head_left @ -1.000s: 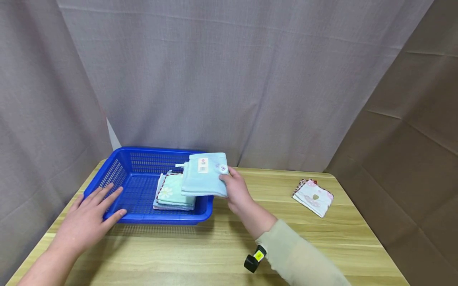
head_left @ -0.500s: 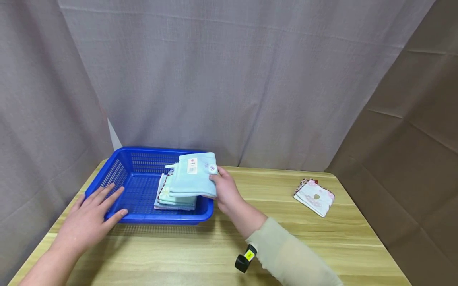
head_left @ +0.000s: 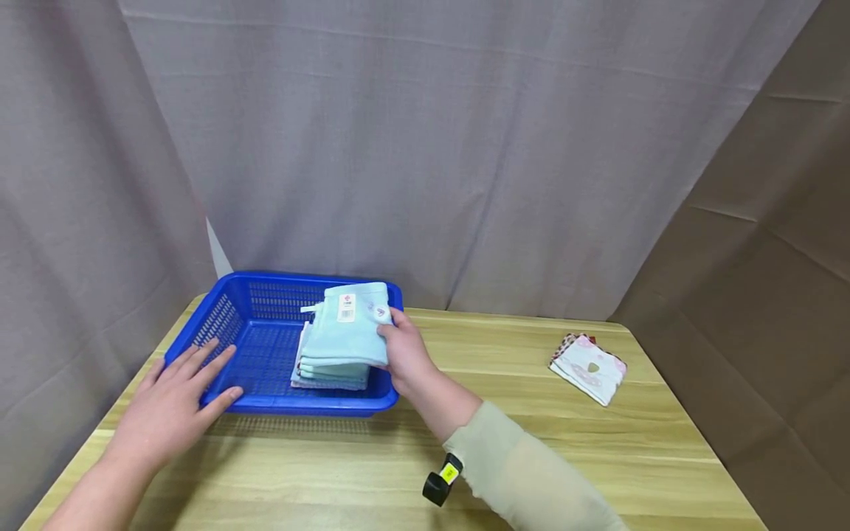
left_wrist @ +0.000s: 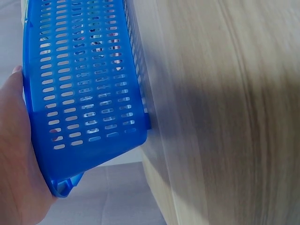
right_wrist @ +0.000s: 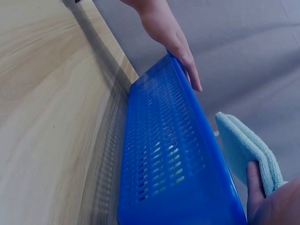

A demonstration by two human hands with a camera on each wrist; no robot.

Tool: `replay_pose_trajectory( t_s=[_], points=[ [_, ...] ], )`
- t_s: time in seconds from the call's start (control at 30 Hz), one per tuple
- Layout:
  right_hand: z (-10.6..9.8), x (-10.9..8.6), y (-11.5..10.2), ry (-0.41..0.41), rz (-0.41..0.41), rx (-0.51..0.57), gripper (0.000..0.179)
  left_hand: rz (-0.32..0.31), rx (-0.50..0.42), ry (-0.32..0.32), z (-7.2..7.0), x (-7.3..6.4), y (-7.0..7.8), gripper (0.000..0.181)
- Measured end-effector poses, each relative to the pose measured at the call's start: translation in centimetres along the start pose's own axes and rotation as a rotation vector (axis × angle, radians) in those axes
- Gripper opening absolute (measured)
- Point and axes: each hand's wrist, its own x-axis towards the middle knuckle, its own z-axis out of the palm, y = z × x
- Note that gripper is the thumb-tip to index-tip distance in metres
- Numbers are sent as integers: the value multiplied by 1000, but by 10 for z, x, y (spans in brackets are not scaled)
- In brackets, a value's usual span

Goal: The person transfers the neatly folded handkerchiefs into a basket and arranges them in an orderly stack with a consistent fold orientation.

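Observation:
My right hand (head_left: 409,354) pinches the right edge of a folded light-blue towel (head_left: 341,335), which bears a white label and a small heart mark. In the right wrist view the towel (right_wrist: 246,147) shows its thick folded edge, with fingers below and thumb side partly cut off. It hangs over a stack of folded towels (head_left: 332,377) in the right part of a blue plastic basket (head_left: 312,404), hiding most of that stack. At the basket's left front corner my left hand (head_left: 166,402) rests on the rim, fingers spread and fairly straight.
Farther right on the wooden table (head_left: 505,383) lies a folded white towel (head_left: 589,367) with a pink pattern and a brown-spotted edge. Grey curtain (head_left: 432,147) hangs behind, and a brown cloth wall (head_left: 750,295) stands at the right. A black device (head_left: 441,479) sits on my right wrist.
My right hand has carried the light-blue towel leftward, from the basket's right edge to over the stack, and slightly lower. My left hand has stayed on the rim.

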Motion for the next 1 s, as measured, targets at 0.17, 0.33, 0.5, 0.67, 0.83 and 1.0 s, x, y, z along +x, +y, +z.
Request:
replay_pose_trajectory(
  t_s=[0.17, 0.33, 0.5, 0.67, 0.83, 1.0],
  points=[
    [6, 2, 0, -2, 9, -27, 47, -3, -4, 3, -1, -1, 1, 67],
    [15, 3, 1, -6, 23, -57, 49, -3, -4, 9, -1, -1, 0, 66],
    [23, 5, 3, -18, 40, -87, 50, 3, -3, 14, 0, -1, 0, 66],
    [26, 8, 7, -8, 45, -114, 50, 4, -1, 13, 1, -1, 1, 66],
    [29, 12, 8, -8, 48, -140, 50, 4, -1, 18, 2, -1, 1, 66],
    [33, 15, 10, -11, 44, -156, 50, 10, 3, 22, 3, -1, 0, 66]
  ],
)
